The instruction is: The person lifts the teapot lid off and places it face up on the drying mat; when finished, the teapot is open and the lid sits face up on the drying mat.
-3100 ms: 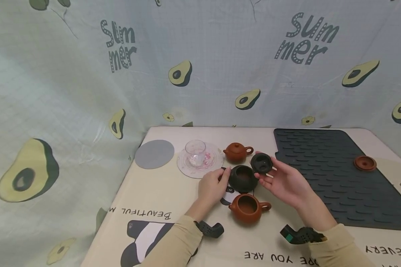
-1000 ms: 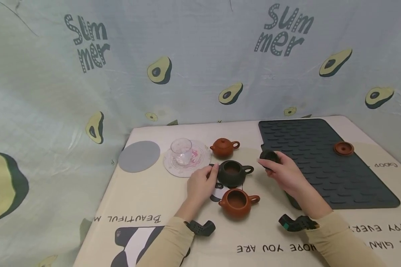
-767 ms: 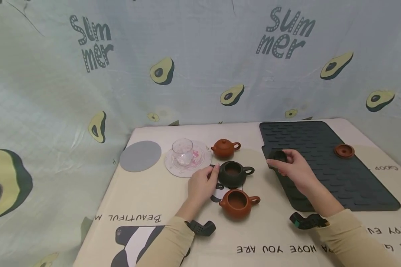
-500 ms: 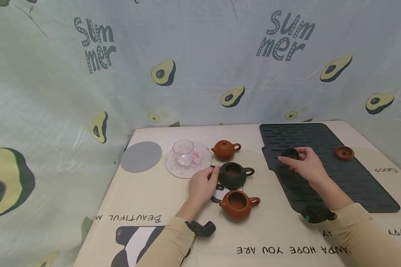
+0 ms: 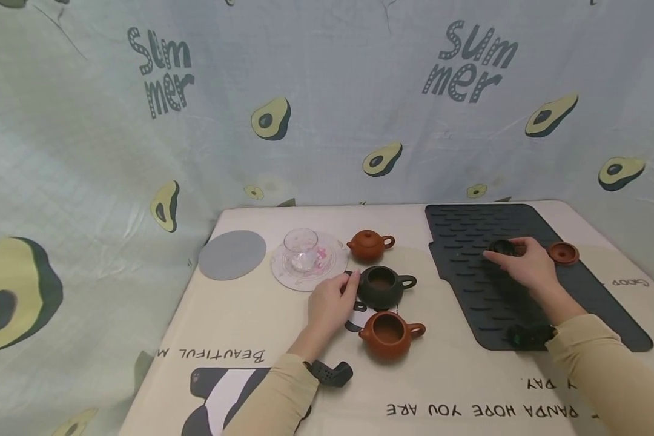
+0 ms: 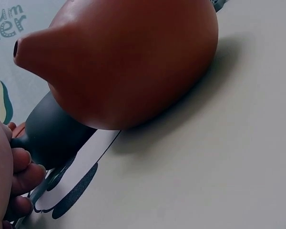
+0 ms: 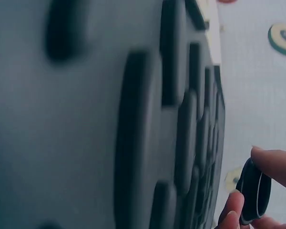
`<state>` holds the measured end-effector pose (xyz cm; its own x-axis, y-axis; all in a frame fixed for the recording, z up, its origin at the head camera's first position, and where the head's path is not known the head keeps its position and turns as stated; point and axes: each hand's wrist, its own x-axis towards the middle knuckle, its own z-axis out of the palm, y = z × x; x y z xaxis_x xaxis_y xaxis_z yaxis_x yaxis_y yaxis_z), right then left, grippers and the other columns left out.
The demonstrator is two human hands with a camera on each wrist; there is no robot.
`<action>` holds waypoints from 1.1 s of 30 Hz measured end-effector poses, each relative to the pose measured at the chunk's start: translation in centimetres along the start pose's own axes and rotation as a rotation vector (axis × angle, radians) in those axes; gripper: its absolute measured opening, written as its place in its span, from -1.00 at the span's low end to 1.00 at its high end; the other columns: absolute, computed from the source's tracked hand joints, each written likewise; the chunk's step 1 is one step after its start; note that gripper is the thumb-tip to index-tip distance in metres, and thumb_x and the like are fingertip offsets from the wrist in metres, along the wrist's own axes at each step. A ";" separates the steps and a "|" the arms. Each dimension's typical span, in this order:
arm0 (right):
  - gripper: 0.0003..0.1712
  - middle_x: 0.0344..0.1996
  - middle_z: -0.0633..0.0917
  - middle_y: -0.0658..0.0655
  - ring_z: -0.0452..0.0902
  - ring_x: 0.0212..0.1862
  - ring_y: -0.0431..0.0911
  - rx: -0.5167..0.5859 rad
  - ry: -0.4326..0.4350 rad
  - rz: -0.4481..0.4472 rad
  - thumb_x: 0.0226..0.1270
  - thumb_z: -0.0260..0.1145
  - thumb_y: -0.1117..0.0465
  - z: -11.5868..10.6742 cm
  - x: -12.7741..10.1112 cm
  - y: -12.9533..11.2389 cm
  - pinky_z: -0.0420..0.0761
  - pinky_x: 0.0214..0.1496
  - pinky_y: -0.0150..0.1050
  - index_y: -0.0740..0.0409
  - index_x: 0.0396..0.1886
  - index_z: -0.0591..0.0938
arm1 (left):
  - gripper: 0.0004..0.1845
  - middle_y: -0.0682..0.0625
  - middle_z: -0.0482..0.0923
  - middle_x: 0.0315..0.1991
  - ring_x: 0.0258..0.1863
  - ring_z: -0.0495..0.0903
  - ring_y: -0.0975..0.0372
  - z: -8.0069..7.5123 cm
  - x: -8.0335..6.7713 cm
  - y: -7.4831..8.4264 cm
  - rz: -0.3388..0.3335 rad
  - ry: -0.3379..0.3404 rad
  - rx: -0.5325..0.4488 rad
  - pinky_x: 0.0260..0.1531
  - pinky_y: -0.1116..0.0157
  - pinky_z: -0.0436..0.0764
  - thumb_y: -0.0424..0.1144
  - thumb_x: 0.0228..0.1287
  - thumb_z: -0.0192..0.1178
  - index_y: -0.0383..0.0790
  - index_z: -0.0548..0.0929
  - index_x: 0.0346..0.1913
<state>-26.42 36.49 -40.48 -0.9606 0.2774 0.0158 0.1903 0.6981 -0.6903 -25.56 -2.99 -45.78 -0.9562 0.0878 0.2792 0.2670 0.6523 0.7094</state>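
Observation:
My left hand [image 5: 329, 307] pinches the spout of a black teapot [image 5: 381, 295] that stands lidless on the printed cloth. My right hand [image 5: 535, 266] holds the black teapot lid [image 5: 502, 247] by its edge, hollow side up, over the dark ridged mat [image 5: 485, 303]. In the right wrist view the lid [image 7: 255, 193] sits between thumb and fingers, close to the mat's ridges. A lidless reddish-brown teapot [image 5: 388, 339] stands nearer to me and, in the left wrist view, its body [image 6: 138, 62] covers much of the black one.
A reddish-brown lid [image 5: 564, 253] lies upturned on the mat, just right of my right hand. Behind the black teapot is a small lidded brown teapot [image 5: 368, 245]. A glass cup [image 5: 301, 251] stands on a patterned round mat [image 5: 286, 280]; a grey disc [image 5: 232, 255] lies further left.
My right hand has carried the black lid rightward, from beside the black teapot to over the dark mat. The left hand keeps its grip on the spout.

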 end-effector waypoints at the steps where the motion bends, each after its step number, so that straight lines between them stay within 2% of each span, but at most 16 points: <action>1: 0.11 0.24 0.35 0.65 0.45 0.12 0.44 -0.011 0.001 0.003 0.39 0.30 -0.28 -0.2 0.2 0.2 0.47 0.05 0.31 0.50 0.49 0.13 | -0.47 0.13 0.34 -0.69 -0.57 0.38 0.22 0.0 0.1 0.0 0.003 -0.001 0.000 -0.53 0.27 0.29 0.16 0.57 -0.01 -0.01 0.46 -0.60; 3: 0.07 0.30 0.27 0.68 0.34 0.19 0.50 -0.039 0.008 0.014 0.42 0.29 -0.24 -0.6 0.6 0.6 0.44 0.08 0.34 0.52 0.49 0.13 | -0.47 0.13 0.34 -0.69 -0.58 0.38 0.23 0.1 0.2 0.1 0.010 -0.004 -0.004 -0.53 0.27 0.29 0.16 0.57 -0.01 0.00 0.46 -0.59; 6: 0.04 0.31 0.26 0.70 0.26 0.24 0.54 -0.092 0.006 0.029 0.45 0.26 -0.22 -0.8 1.2 1.1 0.41 0.12 0.37 0.51 0.50 0.14 | -0.48 0.13 0.34 -0.70 -0.57 0.39 0.22 0.0 0.1 0.1 0.005 -0.003 -0.006 -0.53 0.26 0.29 0.14 0.57 0.00 -0.01 0.47 -0.60; 15: -0.02 0.27 0.30 0.70 0.25 0.23 0.56 -0.246 0.007 0.030 0.45 0.27 -0.16 -0.9 1.8 2.0 0.32 0.18 0.38 0.56 0.45 0.19 | -0.49 0.15 0.33 -0.70 -0.58 0.39 0.23 -0.1 -0.2 0.0 0.021 0.001 0.006 -0.54 0.28 0.29 0.13 0.58 0.00 0.00 0.45 -0.60; 23: -0.07 0.26 0.29 0.71 0.24 0.22 0.58 -0.301 0.011 0.067 0.41 0.30 -0.05 -1.1 1.8 1.5 0.30 0.21 0.38 0.63 0.40 0.22 | -0.49 0.14 0.33 -0.70 -0.57 0.39 0.23 -0.1 -0.2 0.1 0.026 0.002 0.006 -0.53 0.28 0.29 0.14 0.58 0.00 0.01 0.45 -0.60; 33: -0.07 0.26 0.27 0.72 0.22 0.25 0.58 -0.301 0.002 0.062 0.39 0.31 0.00 -0.9 1.7 1.4 0.28 0.24 0.39 0.66 0.39 0.20 | -0.48 0.15 0.34 -0.70 -0.57 0.41 0.24 -0.3 -0.3 0.1 0.029 0.014 0.011 -0.54 0.27 0.30 0.15 0.57 -0.01 0.02 0.44 -0.60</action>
<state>-27.57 38.47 -40.78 -0.9450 0.3265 -0.0185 0.3002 0.8438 -0.4448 -25.27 -3.19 -45.61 -0.9462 0.0967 0.3089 0.2936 0.6579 0.6935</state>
